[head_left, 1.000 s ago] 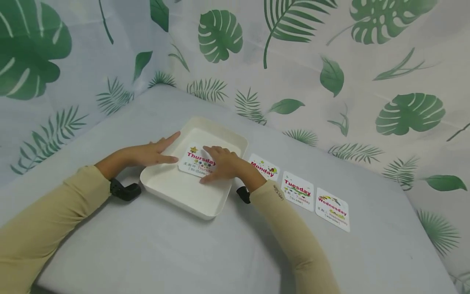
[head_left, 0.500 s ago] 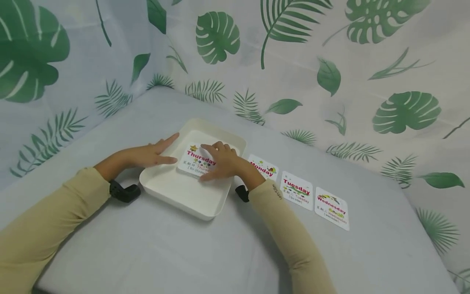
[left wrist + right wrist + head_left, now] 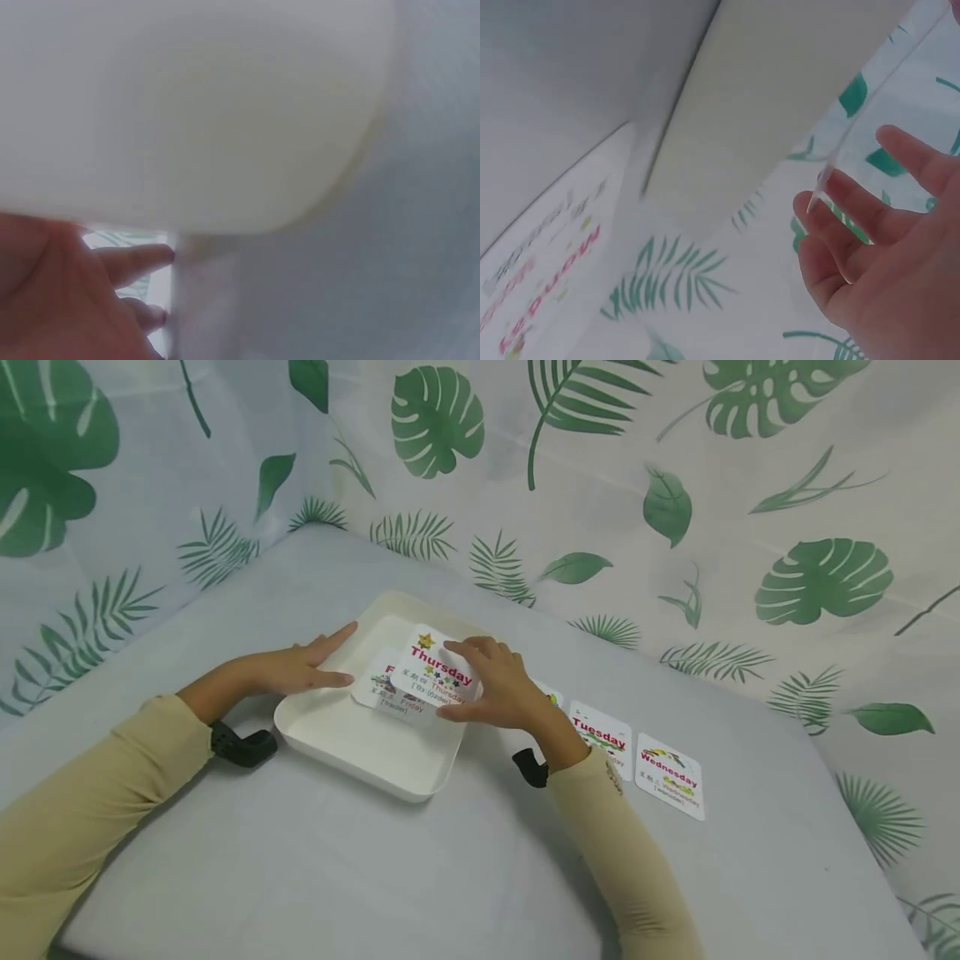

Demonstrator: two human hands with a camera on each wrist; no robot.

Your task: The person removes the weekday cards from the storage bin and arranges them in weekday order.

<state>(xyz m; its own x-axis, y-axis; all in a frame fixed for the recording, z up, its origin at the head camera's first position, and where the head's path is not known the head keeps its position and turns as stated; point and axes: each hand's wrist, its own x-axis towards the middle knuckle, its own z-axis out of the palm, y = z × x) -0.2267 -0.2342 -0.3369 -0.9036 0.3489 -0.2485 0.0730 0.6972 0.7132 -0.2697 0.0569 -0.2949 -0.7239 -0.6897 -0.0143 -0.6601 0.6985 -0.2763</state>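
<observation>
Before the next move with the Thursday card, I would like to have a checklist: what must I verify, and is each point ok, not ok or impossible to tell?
1. Right hand has a grip on the Thursday card: ok, thumb and fingers pinch its edges.
2. Friday card lies in the tray: ok, partly covered in the head view.
3. More cards under Friday: cannot tell.
4. Left hand steadies the tray: cannot tell; it is at the rim, but pressure does not show.
5. Monday card, Tuesday card and Wednesday card outside the tray: ok.
6. Thursday card beside Wednesday: not ok, it is over the tray.
</observation>
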